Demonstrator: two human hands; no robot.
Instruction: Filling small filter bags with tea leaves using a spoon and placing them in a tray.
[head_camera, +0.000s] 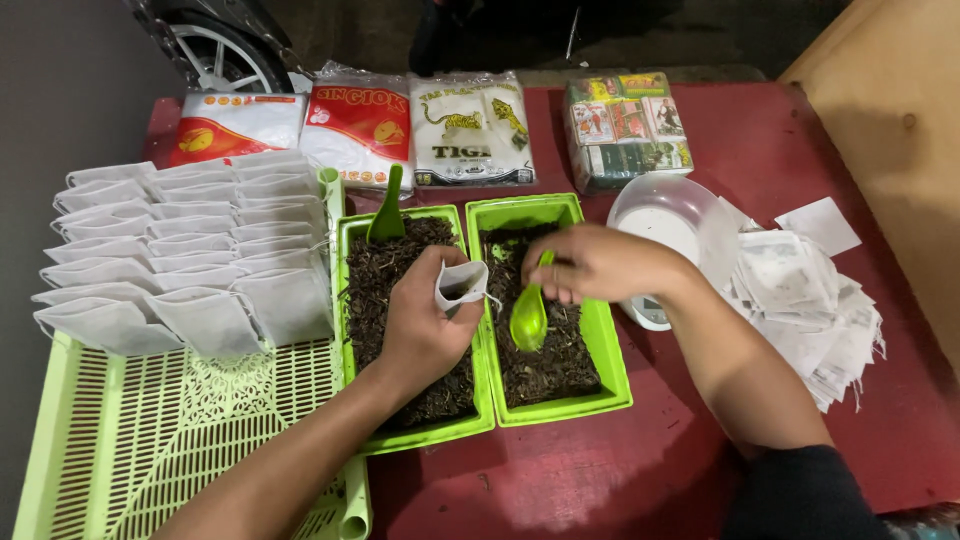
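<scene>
My left hand (420, 320) holds a small white filter bag (462, 284) open-mouthed over the seam between two green trays. My right hand (600, 265) grips a light green plastic spoon (529, 316), its bowl down over the dark dried leaves in the right green tray (610, 360). The left green tray (350, 300) also holds dark leaves, with a darker green scoop (388, 212) stuck upright at its far end.
A light green slatted rack (150, 440) at left carries rows of filled white bags (180, 250). Plastic packets (360, 125) and a boxed bundle (625, 128) line the far edge. A clear bowl on a small scale (670, 225) and a heap of empty bags (810, 310) lie at right.
</scene>
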